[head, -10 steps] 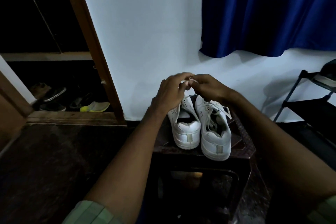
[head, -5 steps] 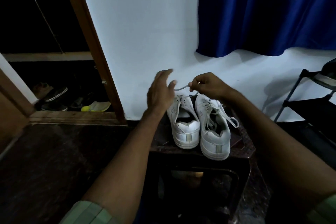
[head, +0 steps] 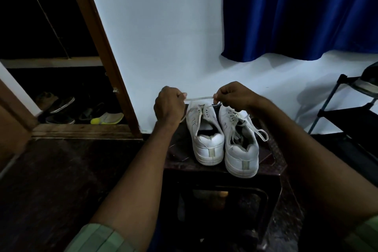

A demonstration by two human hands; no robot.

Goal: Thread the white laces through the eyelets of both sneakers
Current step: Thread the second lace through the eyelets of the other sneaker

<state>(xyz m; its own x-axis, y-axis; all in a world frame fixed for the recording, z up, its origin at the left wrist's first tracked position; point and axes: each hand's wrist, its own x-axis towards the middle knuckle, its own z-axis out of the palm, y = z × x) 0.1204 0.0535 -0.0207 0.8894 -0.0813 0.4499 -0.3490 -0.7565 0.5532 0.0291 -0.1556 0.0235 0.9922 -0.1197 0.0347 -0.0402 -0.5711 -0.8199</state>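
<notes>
Both sneakers stand heel-first on the dark desk (head: 180, 155); above the left sneaker (head: 205, 135), the left hand (head: 168, 105) and right hand (head: 233, 95) each pinch the white lace (head: 199, 98), stretched taut between them. It looks light, limp and flat, so gripping close to the tip should give control at the eyelets.

Place: a room in a home, dimly lit.
Wall: plain pale painted wall (head: 163, 37) behind a dark stool (head: 272, 165).
Window side: deep blue curtain (head: 296, 10) hanging at the upper right.
Doorway: brown wooden door frame (head: 102, 47) opening onto a dark space.
Footwear: several worn shoes (head: 81, 112) lying past the threshold.
Storage: black metal rack (head: 337, 108) at the right edge.
Floor: dark polished stone floor (head: 61, 180).
</notes>
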